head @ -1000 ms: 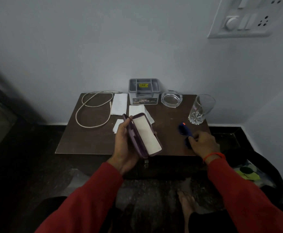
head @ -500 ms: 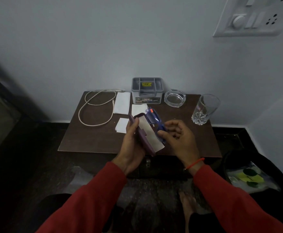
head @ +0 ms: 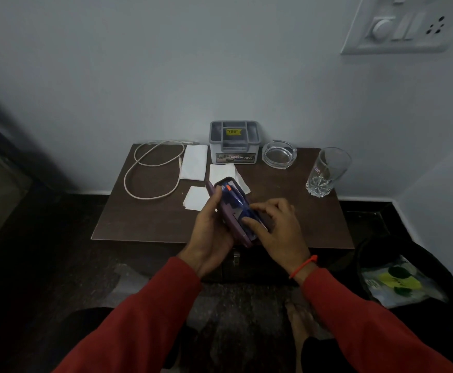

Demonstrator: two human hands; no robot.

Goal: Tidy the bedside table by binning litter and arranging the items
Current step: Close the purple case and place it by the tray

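Dim bedside table (head: pixel 144 219), hands half-hide purple case (head: pixel 234 228), blue item (head: pixel 237 204) unclear

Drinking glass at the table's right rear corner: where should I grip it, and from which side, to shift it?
Grip the drinking glass round its smooth upper wall, above the cut-patterned base, coming in from the front-right. It stands upright and open-topped by the table edge, with the ashtray close on its left, so that side is likely cramped.
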